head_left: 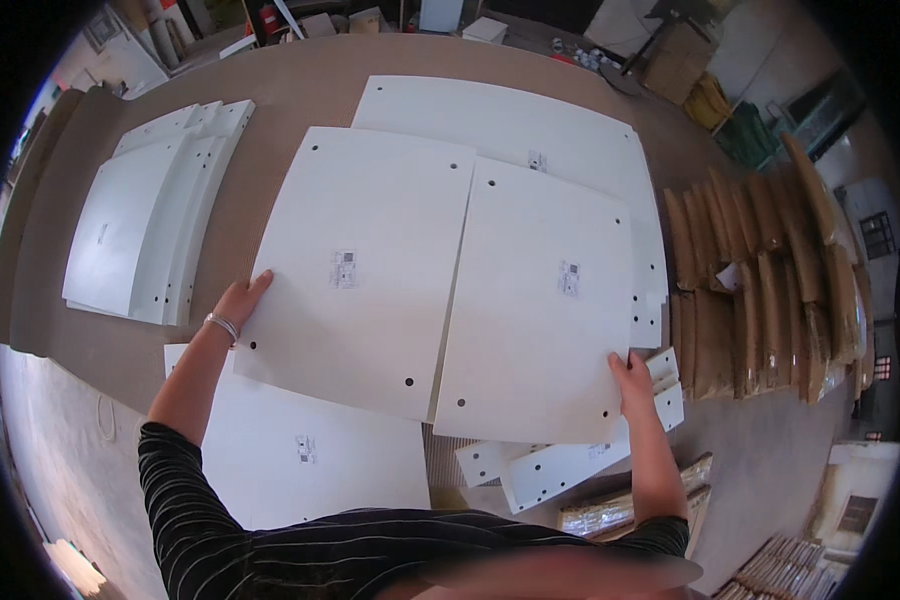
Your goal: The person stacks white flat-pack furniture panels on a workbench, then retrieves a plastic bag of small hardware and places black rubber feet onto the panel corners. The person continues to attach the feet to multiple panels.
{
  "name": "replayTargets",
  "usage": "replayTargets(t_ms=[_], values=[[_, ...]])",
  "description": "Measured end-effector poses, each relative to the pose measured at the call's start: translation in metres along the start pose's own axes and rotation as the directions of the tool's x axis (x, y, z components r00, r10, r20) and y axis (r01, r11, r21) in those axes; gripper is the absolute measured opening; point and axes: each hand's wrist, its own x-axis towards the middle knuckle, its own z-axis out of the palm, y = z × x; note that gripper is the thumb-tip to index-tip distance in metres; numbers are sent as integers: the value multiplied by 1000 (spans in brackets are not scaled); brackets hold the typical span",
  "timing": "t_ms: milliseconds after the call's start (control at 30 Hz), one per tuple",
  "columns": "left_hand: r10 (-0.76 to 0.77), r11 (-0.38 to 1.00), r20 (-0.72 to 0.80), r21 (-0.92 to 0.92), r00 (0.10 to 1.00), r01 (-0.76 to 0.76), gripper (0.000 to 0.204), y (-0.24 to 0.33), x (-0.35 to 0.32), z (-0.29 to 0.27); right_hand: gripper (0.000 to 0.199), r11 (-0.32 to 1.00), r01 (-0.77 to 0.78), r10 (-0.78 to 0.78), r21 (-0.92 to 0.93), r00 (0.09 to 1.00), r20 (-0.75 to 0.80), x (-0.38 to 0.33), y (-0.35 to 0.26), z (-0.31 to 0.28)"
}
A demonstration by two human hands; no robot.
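White panels (370, 220), side by side; both hands (242, 302) (632, 380) grasping their outer edges

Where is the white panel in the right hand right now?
In the head view, the right-hand panel is just right of centre, its lower right edge in the right hand, immediately right of the left-hand panel.

2 side-by-side panels (365, 270) overlap a board (500, 112) behind, with a panel stack (130, 230) left and, seemingly, packages (765, 285) right.
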Motion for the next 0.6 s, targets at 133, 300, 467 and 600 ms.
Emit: replayTargets(t_ms=[133, 300, 467, 600], values=[[29, 997, -135, 77, 990, -19, 74, -4, 0, 7, 44, 990, 4, -5, -143, 1000, -11, 31, -3, -11], [-37, 994, -26, -107, 999, 34, 67, 4, 7, 16, 63, 967, 6, -42, -255, 990, -135, 104, -48, -19], [102, 995, -149, -5, 984, -104, 59, 18, 10, 23, 66, 864, 33, -147, -502, 971, -189, 188, -82, -49], [202, 925, -256, 368, 945, -98, 63, 40, 26, 29, 63, 763, 96, -201, -639, 975, -93, 254, -97, -76]])
